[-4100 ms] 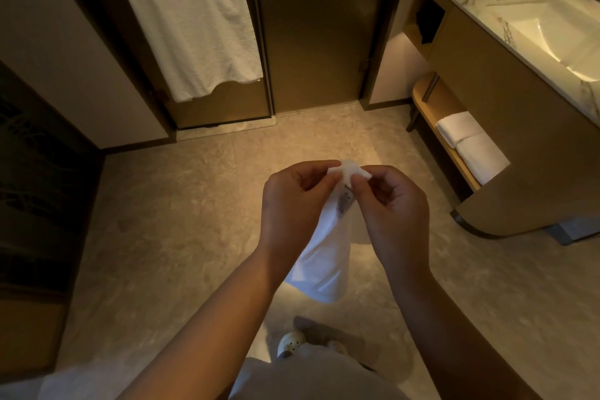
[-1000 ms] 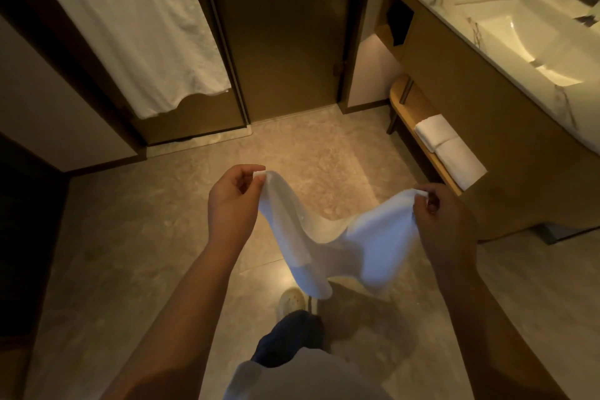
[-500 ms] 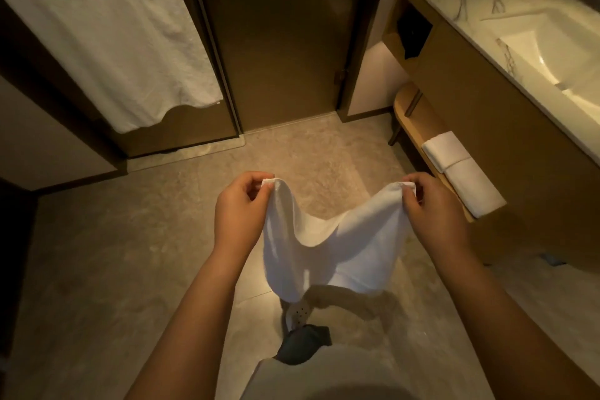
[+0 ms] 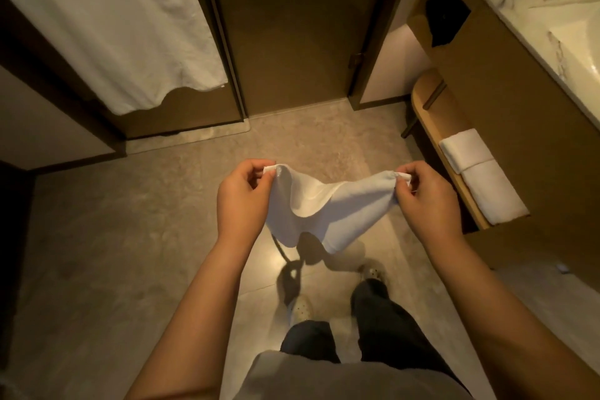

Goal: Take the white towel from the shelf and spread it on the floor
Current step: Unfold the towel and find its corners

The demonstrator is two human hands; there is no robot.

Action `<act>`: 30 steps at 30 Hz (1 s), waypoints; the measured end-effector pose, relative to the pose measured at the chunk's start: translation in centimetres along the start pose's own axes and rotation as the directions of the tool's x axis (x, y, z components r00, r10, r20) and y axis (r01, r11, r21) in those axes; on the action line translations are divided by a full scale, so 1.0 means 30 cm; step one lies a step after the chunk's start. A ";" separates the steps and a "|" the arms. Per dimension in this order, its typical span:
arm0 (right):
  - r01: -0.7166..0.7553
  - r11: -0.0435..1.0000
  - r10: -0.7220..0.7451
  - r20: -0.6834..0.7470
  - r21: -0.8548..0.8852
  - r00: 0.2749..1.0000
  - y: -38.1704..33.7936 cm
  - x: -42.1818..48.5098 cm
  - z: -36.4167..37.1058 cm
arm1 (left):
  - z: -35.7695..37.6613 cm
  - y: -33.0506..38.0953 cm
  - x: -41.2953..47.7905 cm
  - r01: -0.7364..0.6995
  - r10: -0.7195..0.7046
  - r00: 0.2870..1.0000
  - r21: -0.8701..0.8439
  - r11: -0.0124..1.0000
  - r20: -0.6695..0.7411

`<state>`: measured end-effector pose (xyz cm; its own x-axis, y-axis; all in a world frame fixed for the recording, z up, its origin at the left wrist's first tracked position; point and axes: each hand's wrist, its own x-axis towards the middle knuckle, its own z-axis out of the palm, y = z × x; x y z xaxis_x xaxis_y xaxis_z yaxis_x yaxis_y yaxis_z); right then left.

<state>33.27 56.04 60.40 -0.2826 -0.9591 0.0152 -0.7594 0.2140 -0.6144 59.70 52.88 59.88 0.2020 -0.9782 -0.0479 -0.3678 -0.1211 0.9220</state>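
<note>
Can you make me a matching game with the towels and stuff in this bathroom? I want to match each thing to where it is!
Things:
1. small white towel
2. big white towel
3. folded towels
4. shoes

Places:
A. lying on the wooden shelf under the counter
B. on the floor, on the person's feet
C. hanging at the top left
D. held up by the left hand and right hand

Pairs: 1-D, 2-C, 3-A, 4-B

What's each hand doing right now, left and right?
Left hand: closed, pinching one top corner of the white towel.
Right hand: closed, pinching the other top corner; the towel sags between them, above the floor.
</note>
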 end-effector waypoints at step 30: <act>0.115 0.989 -0.132 0.208 0.093 0.969 0.276 1.020 -0.101 | 0.597 0.285 0.522 0.137 -0.096 0.966 0.162 0.977 -0.240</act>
<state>16.56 29.03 58.17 -0.0518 -0.9964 -0.0677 -0.7294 0.0841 -0.6789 43.46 33.51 60.15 0.4481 -0.8930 -0.0422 -0.4789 -0.2797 0.8321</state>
